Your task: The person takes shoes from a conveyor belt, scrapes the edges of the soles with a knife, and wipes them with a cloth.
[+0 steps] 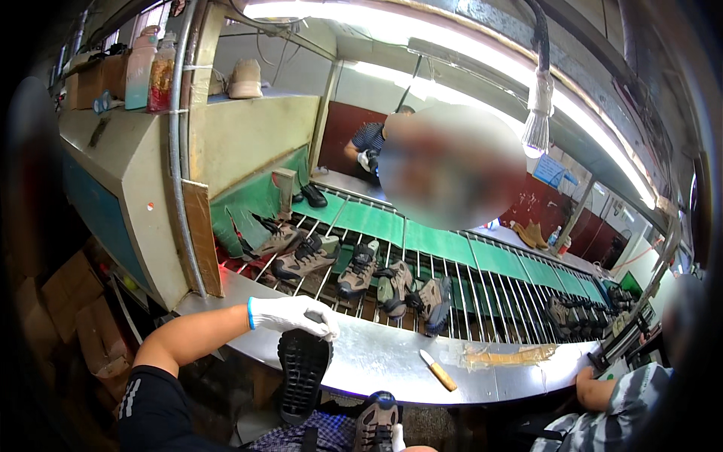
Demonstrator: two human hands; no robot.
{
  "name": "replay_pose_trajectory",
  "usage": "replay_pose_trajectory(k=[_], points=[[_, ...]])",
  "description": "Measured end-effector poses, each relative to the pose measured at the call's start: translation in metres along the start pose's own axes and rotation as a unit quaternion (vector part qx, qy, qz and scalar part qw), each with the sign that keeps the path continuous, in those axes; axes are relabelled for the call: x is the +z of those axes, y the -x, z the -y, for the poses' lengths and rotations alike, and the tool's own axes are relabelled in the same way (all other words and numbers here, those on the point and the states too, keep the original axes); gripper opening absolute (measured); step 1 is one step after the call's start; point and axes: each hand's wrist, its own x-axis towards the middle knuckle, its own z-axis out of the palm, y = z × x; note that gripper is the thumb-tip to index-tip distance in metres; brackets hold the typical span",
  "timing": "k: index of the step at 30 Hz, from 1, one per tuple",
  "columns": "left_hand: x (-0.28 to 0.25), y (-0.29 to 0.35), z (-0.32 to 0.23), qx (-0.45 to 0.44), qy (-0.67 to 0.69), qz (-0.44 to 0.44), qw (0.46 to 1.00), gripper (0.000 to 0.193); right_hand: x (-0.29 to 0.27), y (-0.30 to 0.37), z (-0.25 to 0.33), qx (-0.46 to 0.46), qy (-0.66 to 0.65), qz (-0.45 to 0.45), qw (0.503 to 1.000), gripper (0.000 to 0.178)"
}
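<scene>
My left hand (295, 315), in a white knit glove with a blue cuff, is closed over the upper end of a black lugged shoe sole (305, 375). The sole hangs at the near edge of the metal counter with its tread facing me. Whether an upper is attached behind it is hidden. At the lower edge a brown and grey hiking shoe (375, 423) points toe-up above my lap. My right hand (398, 438) shows only as a strip of white glove against that shoe's right side, gripping it; most of its fingers are out of view.
A wooden-handled knife (437, 370) lies on the metal counter (376, 360) beside worn tape (508, 356). Beyond, several hiking shoes (358, 269) rest on a metal-bar rack (467, 290). A co-worker's arm (595, 390) leans in at right. Another person (367, 143) stands across. A lamp (536, 134) hangs overhead.
</scene>
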Motion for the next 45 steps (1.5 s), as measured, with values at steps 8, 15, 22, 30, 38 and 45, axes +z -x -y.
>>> replay_pose_trajectory(k=[8,15,22,30,38,45], points=[[0.061,-0.075,-0.004,0.023,-0.040,0.036,0.998,0.025,-0.007,0.029,-0.021,0.171,-0.293,-0.039,0.940,0.048],[0.131,-0.135,0.057,-0.033,-0.170,0.143,0.974,0.027,0.010,0.113,-0.070,0.327,-0.665,-0.026,0.671,0.059],[0.137,-0.149,0.105,-0.053,0.110,0.197,0.973,0.023,0.036,0.130,-0.049,0.290,-0.620,-0.094,0.722,0.080],[0.142,-0.147,0.106,-0.100,0.185,0.086,0.974,0.031,0.040,0.094,-0.045,0.304,-0.604,-0.061,0.734,0.069],[0.144,-0.134,0.088,-0.121,0.188,0.137,0.965,0.026,0.043,0.091,-0.047,0.285,-0.563,-0.058,0.773,0.068],[0.149,-0.131,0.091,-0.118,0.167,0.174,0.963,0.025,0.040,0.089,-0.030,0.295,-0.571,-0.072,0.763,0.065]])
